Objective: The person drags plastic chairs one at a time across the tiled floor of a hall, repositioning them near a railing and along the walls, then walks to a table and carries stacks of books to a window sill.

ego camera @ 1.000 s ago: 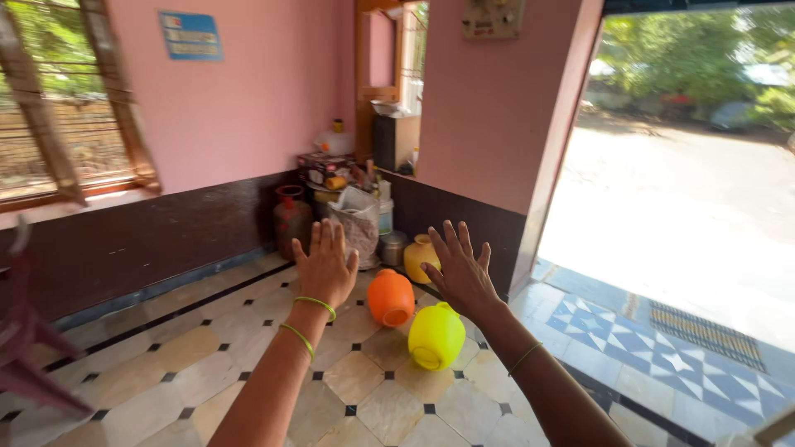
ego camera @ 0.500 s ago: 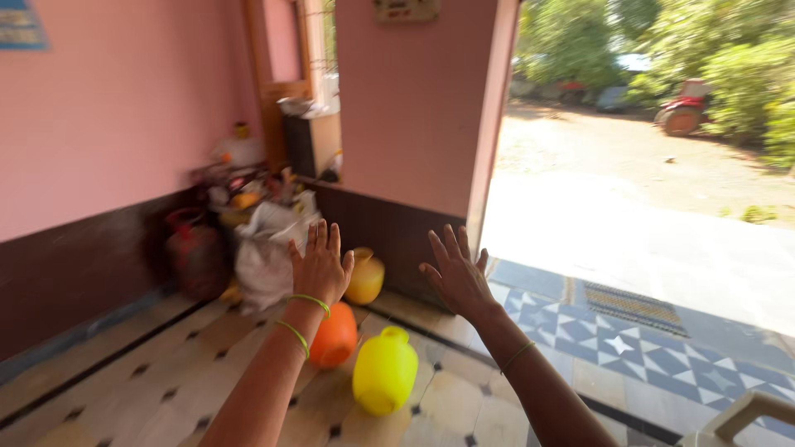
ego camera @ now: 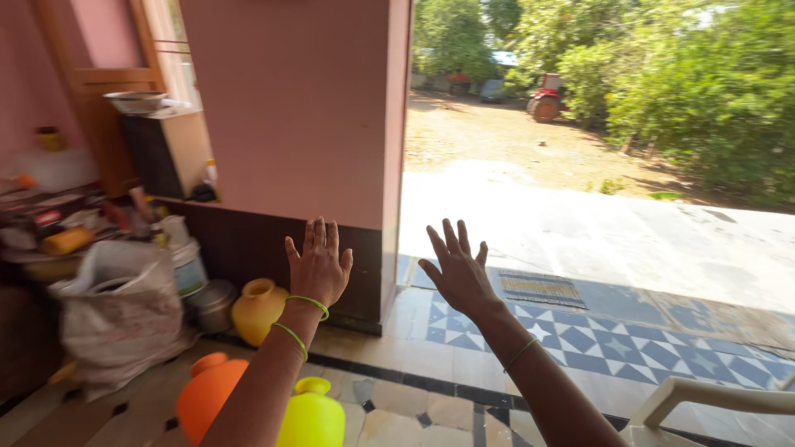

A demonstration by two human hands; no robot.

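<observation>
Left hand (ego camera: 319,266) and right hand (ego camera: 458,273), both raised with fingers fully spread, palms away, holding nothing. Nearest things: bright yellow pot (ego camera: 312,418) at 6 o'clock below the left forearm, on the tiled floor (ego camera: 397,397); orange pot (ego camera: 209,397) touching it at 9 o'clock; ochre pot (ego camera: 257,310) by the dark wall base; white sack (ego camera: 120,314) farther at 9 o'clock.

Glossy plastic yellow pot (ego camera: 312,418), glossy orange pot (ego camera: 209,397), polished stone floor tiles (ego camera: 414,397), crinkled woven sack (ego camera: 120,319)
</observation>
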